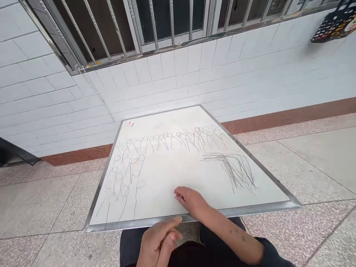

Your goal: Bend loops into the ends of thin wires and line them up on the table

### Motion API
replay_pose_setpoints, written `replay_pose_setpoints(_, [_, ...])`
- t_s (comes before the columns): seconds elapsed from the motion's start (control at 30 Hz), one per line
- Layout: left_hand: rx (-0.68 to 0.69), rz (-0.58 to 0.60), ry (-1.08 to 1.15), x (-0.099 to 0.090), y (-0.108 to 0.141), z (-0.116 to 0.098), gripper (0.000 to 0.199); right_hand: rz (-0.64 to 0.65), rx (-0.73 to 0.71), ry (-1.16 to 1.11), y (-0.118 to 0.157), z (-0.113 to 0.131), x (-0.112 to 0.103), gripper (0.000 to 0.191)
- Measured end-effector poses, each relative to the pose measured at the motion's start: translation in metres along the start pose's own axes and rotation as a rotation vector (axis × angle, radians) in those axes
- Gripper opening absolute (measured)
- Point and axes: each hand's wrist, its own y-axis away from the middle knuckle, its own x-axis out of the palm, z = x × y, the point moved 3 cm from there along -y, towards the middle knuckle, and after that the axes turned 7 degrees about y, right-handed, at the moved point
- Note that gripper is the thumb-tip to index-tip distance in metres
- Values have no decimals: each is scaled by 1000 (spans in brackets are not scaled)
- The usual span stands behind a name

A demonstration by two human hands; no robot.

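- The whiteboard (178, 174) lies flat on the floor in front of you, near edge just beyond your knees, far edge close to the tiled wall (194, 74). Its long axis runs left to right, turned a little so the far right corner points toward the wall.
- Your right hand (190, 200) rests on the board near its near edge, fingers curled low toward the left. Whether they pinch something small, you cannot tell; the fingertips are blurred.
- Your left hand (160, 241) hovers just short of the metal frame (133, 223), fingers loosely bent and holding nothing. Its lower part is cut off by the picture's edge.
- Rows of looped pen marks (167, 141) run along the far side and down the left; a scribble patch (236, 168) sits at right. A small red and white speck (131, 124) lies at the far left corner, too small to identify.
- Bare floor tiles (319, 155) give open room left and right of the board.
- A barred window (155, 22) tops the wall; a spotted dark object (333, 24) hangs far right, partly cut off.
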Motion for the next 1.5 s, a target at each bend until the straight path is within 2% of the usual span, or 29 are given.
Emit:
replay_pose_setpoints(0.13, [-176,-116,236,5,-5,16,37,74,-163,-49,-48,45,31,22])
replay_pose_setpoints(0.27, [-202,-59,224,5,9,21,35,93,-250,-73,-89,77,54,22])
replay_pose_setpoints(0.37, [-239,-60,232,6,17,28,36,77,-225,-35,-104,86,71,19])
replay_pose_setpoints(0.43, [-253,-84,259,7,18,36,39,47,-206,9,-104,85,79,18])
replay_pose_setpoints(0.53, [-246,-250,268,-2,19,49,43,1,-210,79,-95,80,86,22])
replay_pose_setpoints(0.63, [-180,-503,152,-28,16,54,41,-31,-210,141,-81,74,87,22])
replay_pose_setpoints(0.7, [-76,-668,-75,-50,11,52,41,-40,-215,171,-71,71,85,21])
replay_pose_setpoints(0.73, [-45,-709,-152,-58,6,52,44,-43,-220,180,-66,70,84,20])
replay_pose_setpoints(0.83, [-19,-689,-250,-69,-13,60,58,-44,-227,190,-53,68,80,20])
replay_pose_setpoints(0.97, [6,-635,-303,-61,-30,78,56,-30,-175,169,-44,67,74,18])
replay_pose_setpoints(1.1, [38,-651,-307,-53,-29,93,58,-11,-67,129,-48,72,70,14])
replay_pose_setpoints(1.27, [67,-726,-232,-50,-26,103,63,1,61,118,-60,83,73,23])
replay_pose_setpoints(1.4, [73,-761,-133,-51,-27,107,65,5,44,70,-61,85,75,6])
replay_pose_setpoints(1.5, [73,-765,-23,-53,-25,106,64,15,4,-29,-55,87,69,4])
